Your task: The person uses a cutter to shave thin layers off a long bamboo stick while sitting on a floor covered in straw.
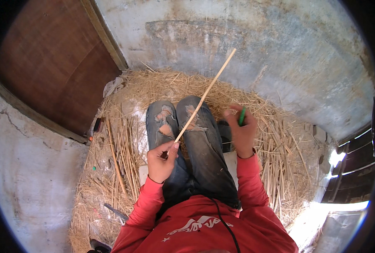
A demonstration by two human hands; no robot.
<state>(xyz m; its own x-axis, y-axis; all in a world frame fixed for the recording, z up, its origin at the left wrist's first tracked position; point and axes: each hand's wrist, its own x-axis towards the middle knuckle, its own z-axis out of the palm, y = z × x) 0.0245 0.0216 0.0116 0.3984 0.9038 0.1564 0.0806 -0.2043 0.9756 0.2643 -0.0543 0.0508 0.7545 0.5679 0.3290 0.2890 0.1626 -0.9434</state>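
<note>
A long, thin, pale stick, like a peeled reed or cane, slants up and away over my knees. My left hand pinches its near end between thumb and fingers, in front of my left thigh. To the right of my knees, my right hand is raised with its fingers closed round a slim green object. Only part of that object shows, so its kind is unclear. The right hand is apart from the stick. My legs in torn jeans lie between the two hands.
Loose straw covers the floor. Bundles of dry stalks lie left, and more stalks lie right. A grey wall stands ahead, a brown door at far left. A dark flat tool lies near my left elbow.
</note>
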